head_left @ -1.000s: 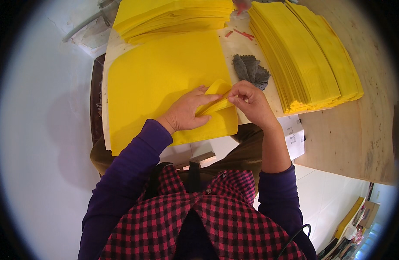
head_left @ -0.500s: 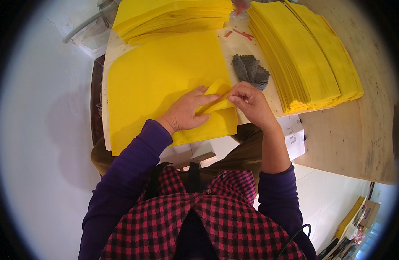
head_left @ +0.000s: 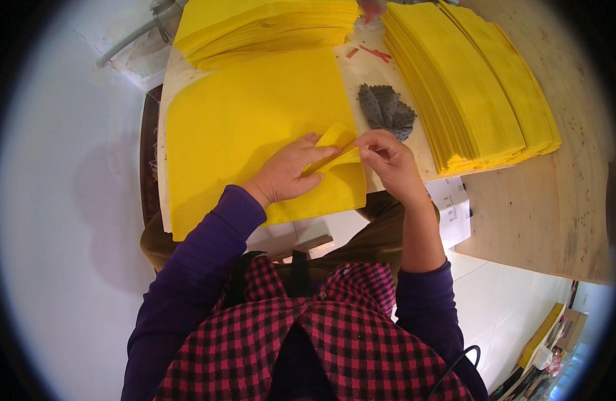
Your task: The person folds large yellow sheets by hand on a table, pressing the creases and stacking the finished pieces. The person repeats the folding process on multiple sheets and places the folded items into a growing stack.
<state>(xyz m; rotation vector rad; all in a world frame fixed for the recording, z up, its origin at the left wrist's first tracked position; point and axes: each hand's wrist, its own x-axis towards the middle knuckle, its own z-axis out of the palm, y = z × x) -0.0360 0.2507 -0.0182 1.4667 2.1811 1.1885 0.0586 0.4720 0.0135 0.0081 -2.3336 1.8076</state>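
Observation:
A large yellow fabric sheet (head_left: 241, 107) lies on the table before me, its near right corner folded up into a narrow flap (head_left: 336, 135). Spread across this fold is my left hand (head_left: 282, 170), palm down, with thumb and index finger apart and pressing the fabric. My right hand (head_left: 388, 160) pinches the flap's right end between thumb and index finger. The fabric's edge is raised a little there. The right hand's other fingers are curled and partly hidden.
A stack of yellow fabric (head_left: 268, 27) stands at the far side. Folded yellow stacks (head_left: 462, 87) fill the right. Between lie a crumpled grey cloth (head_left: 387, 110) and red scraps (head_left: 375, 53). The wooden table (head_left: 522, 207) extends right; a white wall (head_left: 67, 200) rises at left.
My right hand has shifted slightly, its thumb a little higher and its wrist a bit lower. The left hand stays on the fold.

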